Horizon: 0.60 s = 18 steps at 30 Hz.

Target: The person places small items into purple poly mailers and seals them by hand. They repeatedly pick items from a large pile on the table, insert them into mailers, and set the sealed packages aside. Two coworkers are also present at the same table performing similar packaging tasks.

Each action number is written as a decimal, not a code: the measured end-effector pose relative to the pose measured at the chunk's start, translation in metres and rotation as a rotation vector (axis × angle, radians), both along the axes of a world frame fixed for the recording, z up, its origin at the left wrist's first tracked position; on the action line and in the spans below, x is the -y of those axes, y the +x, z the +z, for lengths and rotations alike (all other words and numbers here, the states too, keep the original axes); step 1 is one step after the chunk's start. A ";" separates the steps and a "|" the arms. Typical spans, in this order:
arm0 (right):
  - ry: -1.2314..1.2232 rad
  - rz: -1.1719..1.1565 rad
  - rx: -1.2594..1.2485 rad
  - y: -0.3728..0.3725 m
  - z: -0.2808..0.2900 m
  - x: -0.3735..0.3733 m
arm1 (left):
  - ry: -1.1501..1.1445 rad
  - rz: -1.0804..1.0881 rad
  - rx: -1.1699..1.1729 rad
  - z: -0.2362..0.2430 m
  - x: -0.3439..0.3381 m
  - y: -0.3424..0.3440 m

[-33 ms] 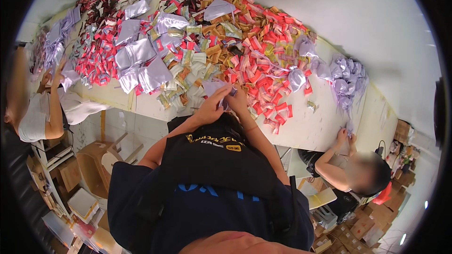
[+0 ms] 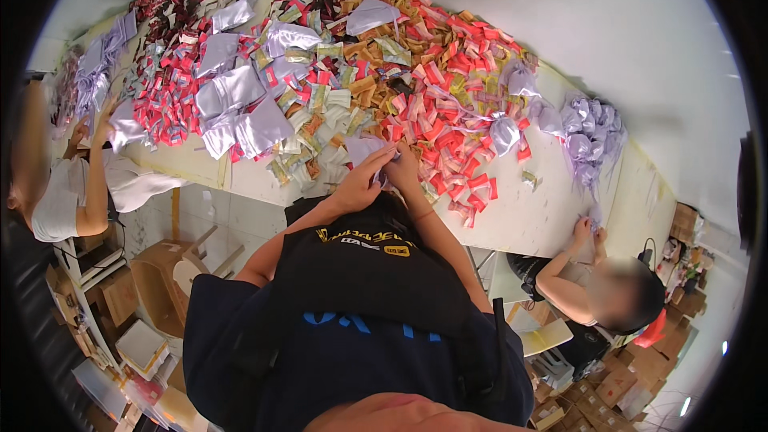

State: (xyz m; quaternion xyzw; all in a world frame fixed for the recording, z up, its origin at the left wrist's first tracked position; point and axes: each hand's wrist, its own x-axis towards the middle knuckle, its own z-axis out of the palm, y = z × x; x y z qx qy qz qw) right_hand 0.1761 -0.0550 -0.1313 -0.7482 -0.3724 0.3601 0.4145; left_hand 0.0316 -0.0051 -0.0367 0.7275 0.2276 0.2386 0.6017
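At the table's near edge, my left hand (image 2: 362, 182) and my right hand (image 2: 404, 168) are close together, gripping a lavender satin pouch (image 2: 364, 149) between them. Part of the pouch shows beyond my left fingers; the rest is covered by my hands. My right fingers are bent around its right side. Just past my hands spreads a large heap of small wrapped packets (image 2: 332, 120) in white, brown, red and pink. Several flat lavender pouches (image 2: 240, 88) lie on the heap to the left. A filled, gathered pouch (image 2: 504, 134) rests to the right.
Filled lavender pouches (image 2: 592, 132) are piled at the table's right end. A co-worker (image 2: 624, 296) at the right handles a pouch cord, and another person (image 2: 60, 196) works at the left. Cardboard boxes (image 2: 156, 280) and a chair (image 2: 192, 268) stand behind me on the left.
My hands stay almost in place around the pouch. At the left, the other person's pouch has shifted slightly.
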 end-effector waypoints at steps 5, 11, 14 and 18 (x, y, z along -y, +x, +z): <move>-0.103 0.076 0.040 -0.004 -0.008 -0.004 | 0.006 -0.012 -0.284 -0.041 0.004 -0.034; -0.131 0.168 -0.265 0.001 -0.011 0.016 | -0.075 0.055 -0.278 -0.056 -0.041 -0.045; -0.195 0.037 -0.805 0.001 0.006 0.024 | 0.264 -0.130 -0.353 -0.062 -0.052 -0.030; -0.148 0.313 -0.730 0.009 0.004 0.045 | 0.466 -0.285 -0.502 -0.093 -0.064 -0.003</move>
